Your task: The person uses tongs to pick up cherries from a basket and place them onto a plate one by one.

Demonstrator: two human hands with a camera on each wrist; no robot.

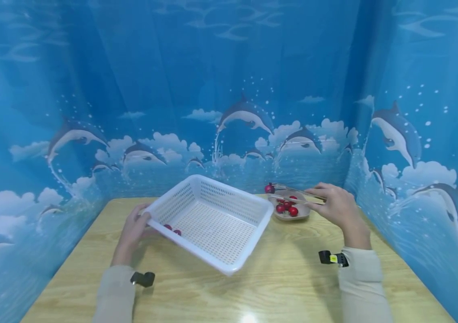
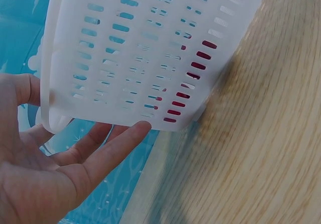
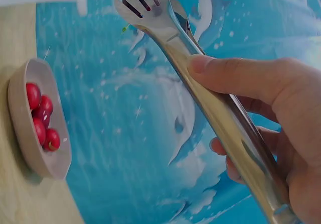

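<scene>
left hand (image 1: 134, 229): gripping the near-left rim of the white basket (image 1: 213, 224), thumb on one side of the wall, fingers stretching along the outside; the left wrist view is showing the fingers (image 2: 108, 151) lying nearly straight under the slotted wall.
white basket: sitting on the worktop (image 1: 285, 278) left of centre, tilting, left end lifting in the grip, far-right corner just beside the dish.
in basket: two small red fruits (image 1: 172, 229) lying at the low near-left corner, close to the left hand; red is showing through the slots (image 2: 193, 83) in the left wrist view.
right hand (image 1: 336, 206): holding metal tongs (image 1: 293, 194), thumb (image 3: 235, 76) pressing on the upper arm, fingers curling under; grip clamped on the tongs.
tongs: slotted tips (image 3: 143, 3) pointing away from the hand, hovering over the dish; one red fruit (image 1: 269, 189) seeming to sit at the tips, cannot tell if it is pinched.
dish (image 1: 293, 214): shallow beige dish on the worktop, right of the basket, holding several red fruits (image 3: 41, 116).
wrists: black clip-on devices (image 1: 143, 278) on both sleeves; the right one is carrying a small yellow tag (image 1: 333, 258), writing too small to read.
backdrop (image 1: 229, 89): blue curtain printed with dolphins and clouds, wrapping three sides.
brands/text: nothing readable on basket, tongs or dish.
</scene>
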